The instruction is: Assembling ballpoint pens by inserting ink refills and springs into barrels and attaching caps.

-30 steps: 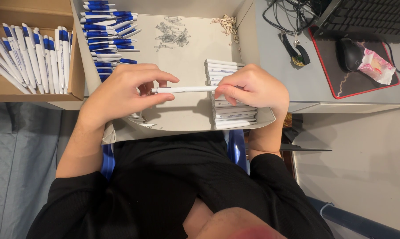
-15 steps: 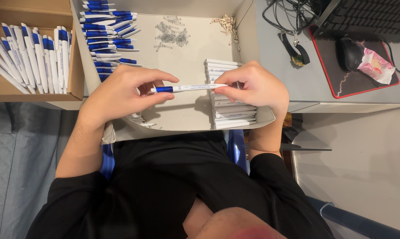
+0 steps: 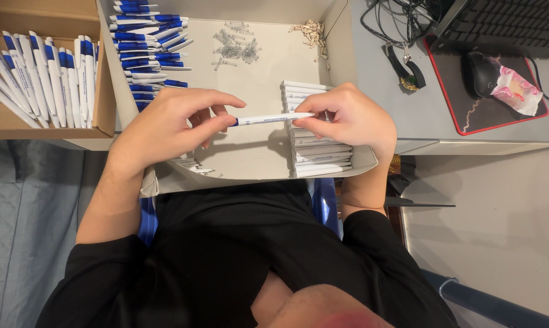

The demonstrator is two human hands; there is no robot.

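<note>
- We hold a white pen [image 3: 273,119] level above the middle of the shallow cardboard tray [image 3: 259,159]: our left hand [image 3: 168,124] pinches its blue end, our right hand [image 3: 347,118] pinches the white tip between thumb and fingers.
- Under our right hand, inside the tray, lies a stack of white barrels [image 3: 318,158], partly hidden by that hand.
- At the tray's far left lie blue-and-white pens [image 3: 144,45]; at its far side, small metal springs [image 3: 235,47] and a tan heap [image 3: 310,31], perhaps tiny tips.
- Left of the tray, a brown box [image 3: 107,103] holds finished pens [image 3: 37,79].
- Right of the tray sit a mouse [image 3: 481,73] and keyboard [image 3: 505,24].
</note>
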